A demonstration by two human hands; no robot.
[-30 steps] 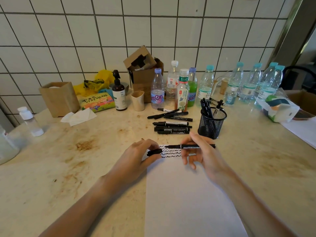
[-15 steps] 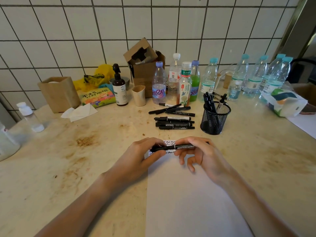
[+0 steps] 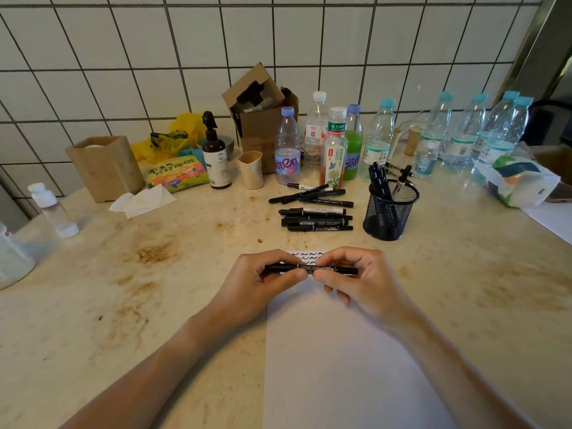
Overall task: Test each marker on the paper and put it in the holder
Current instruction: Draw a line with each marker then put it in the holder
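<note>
1. Both forearms reach in from the near edge of the table (image 3: 93, 305) and meet over the top end of the paper (image 3: 340, 351), wrists low and close to the surface.
2. The left hand (image 3: 257, 283) lies knuckles up, its fingers curled over one end of a black marker (image 3: 312, 269), with the thumb pressed against the barrel from the near side.
3. The right hand (image 3: 362, 280) mirrors it: index finger and thumb pinch the other half of the same marker, while the remaining fingers fold loosely under the palm.
4. The marker sits level, pointing left to right, held just above the sheet's far edge where rows of black squiggles (image 3: 306, 257) are drawn.
5. Its two ends stick out past each hand; whether the cap is fully seated I cannot tell.
6. Behind the hands, a loose pile of black markers (image 3: 312, 216) lies flat on the table.
7. Just to the right of that pile stands the black mesh holder (image 3: 390, 215), several markers upright inside it.
8. A row of plastic bottles (image 3: 377, 140) lines the tiled wall behind.
</note>
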